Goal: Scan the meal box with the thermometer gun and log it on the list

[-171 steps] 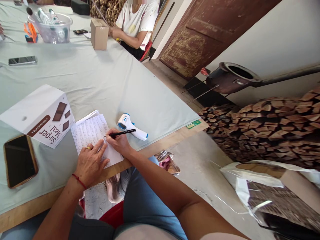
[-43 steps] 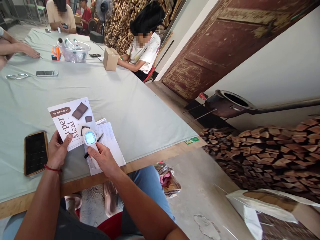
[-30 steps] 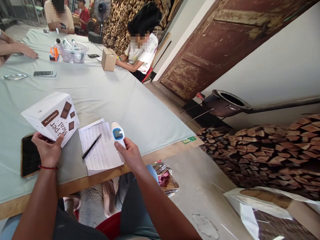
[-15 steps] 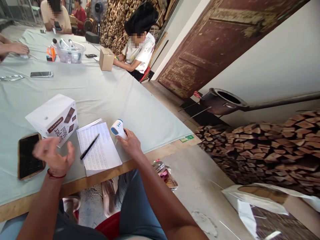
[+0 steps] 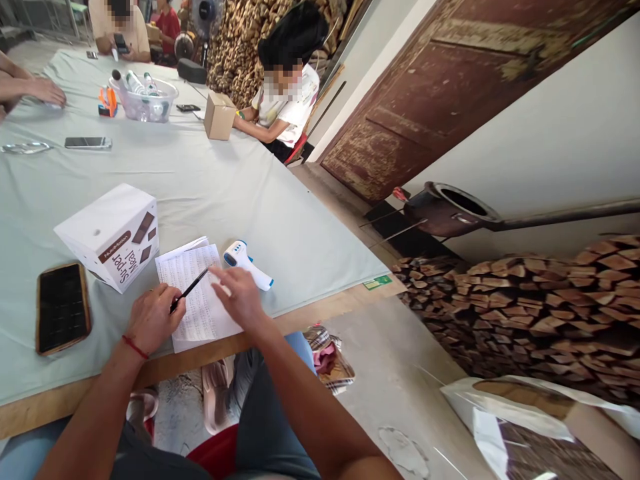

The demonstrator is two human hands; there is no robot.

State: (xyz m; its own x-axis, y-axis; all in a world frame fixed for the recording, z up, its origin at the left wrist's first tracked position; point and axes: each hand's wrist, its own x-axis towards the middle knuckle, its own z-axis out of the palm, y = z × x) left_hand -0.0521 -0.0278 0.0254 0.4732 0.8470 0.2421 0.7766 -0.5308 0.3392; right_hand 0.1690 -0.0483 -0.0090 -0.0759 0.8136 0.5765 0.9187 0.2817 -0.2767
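Note:
My left hand [image 5: 156, 312] is at the lower left of the written sheets of paper [image 5: 193, 320], thumb and fingers closed on the near end of a black pen [image 5: 193, 288]. The pen slants up to the right across the handwriting. Over the right side of the sheets, my right hand [image 5: 239, 297] has its fingers apart and holds nothing; its fingertips are close to the pen's far end. A white and blue infrared thermometer [image 5: 249, 263] lies on its side just beyond my right hand. Left of the papers stands a white printed box [image 5: 113, 233].
A phone in a brown case [image 5: 63, 308] lies at the left on the cloth-covered table [image 5: 250, 187]. Farther back are a silver phone [image 5: 89, 143], a basin of bottles [image 5: 147, 100] and a cardboard box [image 5: 219, 115]. People sit around the far side. Stacked firewood [image 5: 525, 300] is at the right.
My right hand has let go of the thermometer, now lying on the table, and moved left over the papers. My left hand has come down from beside the box and closed on the pen.

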